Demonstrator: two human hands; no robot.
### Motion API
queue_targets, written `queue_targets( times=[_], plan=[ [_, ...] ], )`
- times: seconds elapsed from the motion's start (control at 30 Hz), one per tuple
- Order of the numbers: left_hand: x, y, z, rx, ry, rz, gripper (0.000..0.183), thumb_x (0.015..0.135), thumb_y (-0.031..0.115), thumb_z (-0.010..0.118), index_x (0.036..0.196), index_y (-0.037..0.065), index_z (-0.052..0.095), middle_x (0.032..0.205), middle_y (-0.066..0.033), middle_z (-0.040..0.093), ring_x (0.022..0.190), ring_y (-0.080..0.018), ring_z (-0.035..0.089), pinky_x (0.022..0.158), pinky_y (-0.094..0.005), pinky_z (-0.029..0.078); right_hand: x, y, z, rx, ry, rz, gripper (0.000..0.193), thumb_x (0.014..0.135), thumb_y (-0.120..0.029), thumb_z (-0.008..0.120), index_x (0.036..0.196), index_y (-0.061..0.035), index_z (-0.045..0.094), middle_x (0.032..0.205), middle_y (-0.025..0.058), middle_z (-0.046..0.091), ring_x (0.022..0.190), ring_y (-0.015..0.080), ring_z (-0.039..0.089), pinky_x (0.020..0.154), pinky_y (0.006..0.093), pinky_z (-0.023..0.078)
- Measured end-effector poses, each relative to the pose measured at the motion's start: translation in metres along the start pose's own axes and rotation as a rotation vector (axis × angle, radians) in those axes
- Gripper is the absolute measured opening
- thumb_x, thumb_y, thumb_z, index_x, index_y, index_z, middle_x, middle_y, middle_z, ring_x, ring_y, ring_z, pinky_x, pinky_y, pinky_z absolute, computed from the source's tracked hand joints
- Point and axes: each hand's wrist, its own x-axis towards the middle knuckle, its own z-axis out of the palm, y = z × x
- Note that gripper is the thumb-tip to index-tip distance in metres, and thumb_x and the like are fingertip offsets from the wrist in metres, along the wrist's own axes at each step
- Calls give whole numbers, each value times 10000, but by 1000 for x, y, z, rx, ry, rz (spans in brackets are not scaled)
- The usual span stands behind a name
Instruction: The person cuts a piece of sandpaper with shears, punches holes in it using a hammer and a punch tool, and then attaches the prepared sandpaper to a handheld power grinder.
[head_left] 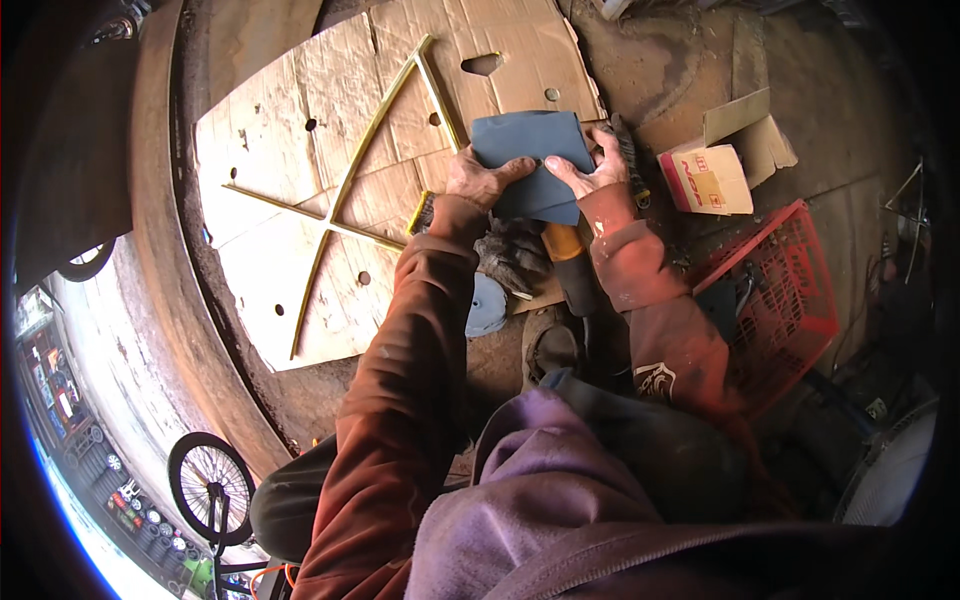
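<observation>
Box (pixel 718 182), red crate (pixel 816 268) right of blue sheet (pixel 527 140)

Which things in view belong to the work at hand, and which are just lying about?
Likely part of the work:
blue-grey sheet, held by the left hand and right hand
gold-coloured frame
flat cardboard under the frame

Apparently just lying about:
open box
red crate
spoked wheel

Unclear: dark glove, blue disc
</observation>
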Motion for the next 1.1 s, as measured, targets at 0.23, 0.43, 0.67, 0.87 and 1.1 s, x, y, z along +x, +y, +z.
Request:
queue_targets(
  times=[0.23, 0.43, 0.67, 0.87, 1.1],
  plan=[
    [-5, 11, 1, 66, 8, -10, 494, 739, 252, 843, 1067, -51, 632, 914, -116, 706, 798, -209, 669, 768, -316, 548, -4, 0, -6, 37, -11, 82, 808, 706, -187, 858, 1328, 45, 396, 1053, 155, 637, 898, 195, 636, 754, 321, 537],
    [-7, 3, 0, 62, 72, 415, 366, 795, 229, 782, 1067, 2, 688, 1276, -181, 546, 1119, -251, 554, 930, -385, 466, 0, -7, -10, -366, -41, -298, 896, 685, -290, 860, 1392, -25, 377, 1218, 184, 576, 1095, 322, 575, 963, 415, 462],
    [-60, 51, 10, -330, 61, 291, 237, 861, 173, 721, 1029, 14, 669, 1031, -75, 664, 964, -155, 592, 873, -330, 466, -4, -65, -27, -295, -97, -423, 923, 708, -331, 849, 1419, -22, 348, 1170, 168, 594, 1079, 271, 576, 924, 384, 467],
    [-80, 63, 4, -394, 26, 135, 354, 852, 100, 712, 1165, -8, 586, 1062, -70, 659, 948, -146, 611, 886, -306, 489, -22, -92, -28, 214, -325, 37, 682, 820, -247, 772, 1350, 8, 429, 1009, 88, 638, 825, 145, 606, 739, 262, 498],
    [-65, 56, 2, -289, 149, 408, 540, 839, 129, 758, 1298, -14, 511, 1139, -105, 632, 1019, -174, 604, 903, -297, 494, -29, -100, -27, 392, -393, 151, 523, 824, -174, 759, 1263, -11, 526, 1024, 42, 611, 784, 68, 554, 534, 197, 411]
  ],
)
